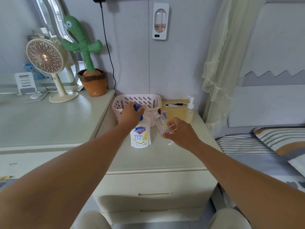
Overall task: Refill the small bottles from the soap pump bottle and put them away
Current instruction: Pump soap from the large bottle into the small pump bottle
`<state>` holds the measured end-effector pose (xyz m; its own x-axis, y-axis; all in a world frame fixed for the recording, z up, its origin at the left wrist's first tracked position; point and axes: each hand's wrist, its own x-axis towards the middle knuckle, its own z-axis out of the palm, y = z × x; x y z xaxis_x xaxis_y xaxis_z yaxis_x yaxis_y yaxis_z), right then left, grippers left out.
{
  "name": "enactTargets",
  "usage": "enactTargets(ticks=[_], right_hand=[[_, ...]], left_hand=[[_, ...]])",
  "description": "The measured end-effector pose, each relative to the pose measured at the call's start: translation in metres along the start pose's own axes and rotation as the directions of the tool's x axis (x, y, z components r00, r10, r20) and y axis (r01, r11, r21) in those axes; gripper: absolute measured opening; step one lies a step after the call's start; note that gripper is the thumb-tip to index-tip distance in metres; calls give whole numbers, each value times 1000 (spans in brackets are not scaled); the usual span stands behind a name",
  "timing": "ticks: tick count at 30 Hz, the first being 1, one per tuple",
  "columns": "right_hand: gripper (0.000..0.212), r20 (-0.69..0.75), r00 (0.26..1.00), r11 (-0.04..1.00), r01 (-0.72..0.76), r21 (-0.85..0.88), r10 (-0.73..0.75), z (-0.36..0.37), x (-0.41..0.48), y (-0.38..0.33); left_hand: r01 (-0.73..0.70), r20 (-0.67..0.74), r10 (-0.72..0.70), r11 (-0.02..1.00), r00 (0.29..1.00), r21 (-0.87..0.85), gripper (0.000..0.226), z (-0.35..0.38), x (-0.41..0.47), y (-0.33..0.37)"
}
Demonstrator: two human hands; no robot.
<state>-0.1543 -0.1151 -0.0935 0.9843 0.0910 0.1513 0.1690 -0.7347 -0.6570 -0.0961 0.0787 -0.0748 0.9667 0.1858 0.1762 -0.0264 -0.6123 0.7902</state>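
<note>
Two hands at mid-frame: left hand clasps the pump of the soap bottle, right hand grips a tilted small bottle beside it, whose narrow neck, if misaligned, could send soap onto the tabletop.

left hand grips soap pump bottle; right hand holds tilted small clear bottle.

Cream cabinet top, frame centre: soap pump bottle standing; pink basket behind; tan box, clear pump bottle right.
</note>
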Motion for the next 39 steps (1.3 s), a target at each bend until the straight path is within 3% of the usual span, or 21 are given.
enactTargets(ticks=[7,14,19,26,33,39], right_hand=[[38,43,999,1000,-9,-6,9,13,-4,1],[37,90,996,1000,-24,-18,25,19,-11,-1],[37,107,994,1000,-25,19,22,24,-15,-6],[46,63,998,1000,22,7,-22,24,-13,-8],[37,-54,997,998,59,-9,-59,19,-3,-6],[36,-60,995,997,78,-18,-79,18,0,-7]], left_hand=[[-13,-37,12,999,999,-30,40,-15,-31,1],[-37,78,43,996,996,-77,32,-27,-46,-1],[-65,110,66,998,992,-12,31,-35,-48,2],[-97,221,84,994,972,49,31,-41,-49,9],[-107,243,93,993,965,43,32,-41,-51,10],[-98,263,90,995,961,16,35,-41,-54,12]])
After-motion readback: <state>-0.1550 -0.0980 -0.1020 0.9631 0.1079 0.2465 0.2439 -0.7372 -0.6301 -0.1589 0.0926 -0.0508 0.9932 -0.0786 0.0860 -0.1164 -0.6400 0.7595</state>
